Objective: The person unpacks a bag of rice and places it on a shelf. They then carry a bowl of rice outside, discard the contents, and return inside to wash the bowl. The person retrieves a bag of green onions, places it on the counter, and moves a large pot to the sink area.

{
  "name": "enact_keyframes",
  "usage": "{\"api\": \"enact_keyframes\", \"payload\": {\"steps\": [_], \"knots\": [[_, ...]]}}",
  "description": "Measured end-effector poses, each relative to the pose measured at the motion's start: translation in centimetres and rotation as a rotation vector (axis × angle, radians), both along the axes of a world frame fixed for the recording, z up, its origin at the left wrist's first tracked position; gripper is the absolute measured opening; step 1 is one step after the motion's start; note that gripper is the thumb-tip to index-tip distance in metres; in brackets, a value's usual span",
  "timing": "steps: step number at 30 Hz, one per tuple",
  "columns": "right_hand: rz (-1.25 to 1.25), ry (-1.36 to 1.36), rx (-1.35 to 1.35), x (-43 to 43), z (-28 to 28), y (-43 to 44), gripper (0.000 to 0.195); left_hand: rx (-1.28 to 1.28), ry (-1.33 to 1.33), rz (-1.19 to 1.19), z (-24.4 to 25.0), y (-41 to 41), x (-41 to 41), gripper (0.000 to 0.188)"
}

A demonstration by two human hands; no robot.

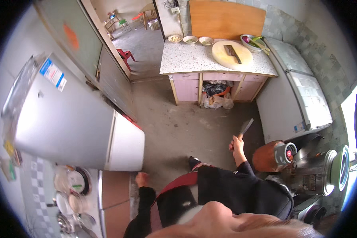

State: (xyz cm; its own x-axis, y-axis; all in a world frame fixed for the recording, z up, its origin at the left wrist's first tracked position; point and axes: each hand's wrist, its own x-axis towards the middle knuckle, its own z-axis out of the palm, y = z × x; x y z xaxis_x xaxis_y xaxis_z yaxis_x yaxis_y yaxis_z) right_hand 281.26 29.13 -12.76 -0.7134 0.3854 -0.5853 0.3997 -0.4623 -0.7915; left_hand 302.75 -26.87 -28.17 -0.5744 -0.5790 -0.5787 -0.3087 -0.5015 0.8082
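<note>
My right hand (237,145) grips the handle of a small knife (248,125), its blade pointing up and away over the floor. My left hand (142,179) hangs low at my side, near the refrigerator's lower corner; it is blurred, and its fingers cannot be made out. Ahead, a speckled-top counter (184,61) bears a round chopping board (220,58) with a cleaver (232,54) lying on it. Three small bowls stand in a row at the back: one with pale pieces (175,39), a middle bowl (190,40) and a right bowl (206,41). Vegetables fill a basin (251,44) behind the board.
A refrigerator (68,119) stands left, beside an open doorway (136,53). On the right are a chest freezer (281,98), a gas cylinder (264,156) and a metal pot (312,172). Plastic bags (215,101) bulge from the counter's lower shelf. Dishes (76,202) crowd the left worktop.
</note>
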Motion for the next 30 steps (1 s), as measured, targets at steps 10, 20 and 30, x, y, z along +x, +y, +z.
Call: {"api": "enact_keyframes", "payload": {"steps": [10,20,30], "knots": [[0.833,0.413,0.178,-29.2,10.1,-25.5,0.011,0.065,-0.603,-0.417,0.3,-5.3,-10.6,0.024],[0.860,0.419,0.033,-51.6,6.6,-48.0,0.013,-0.220,-0.287,-0.515,1.2,-21.5,-42.1,0.032],[0.806,0.485,0.220,-74.8,1.8,-58.8,0.033,-0.130,0.201,-0.480,10.8,-29.4,-84.6,0.035]]}}
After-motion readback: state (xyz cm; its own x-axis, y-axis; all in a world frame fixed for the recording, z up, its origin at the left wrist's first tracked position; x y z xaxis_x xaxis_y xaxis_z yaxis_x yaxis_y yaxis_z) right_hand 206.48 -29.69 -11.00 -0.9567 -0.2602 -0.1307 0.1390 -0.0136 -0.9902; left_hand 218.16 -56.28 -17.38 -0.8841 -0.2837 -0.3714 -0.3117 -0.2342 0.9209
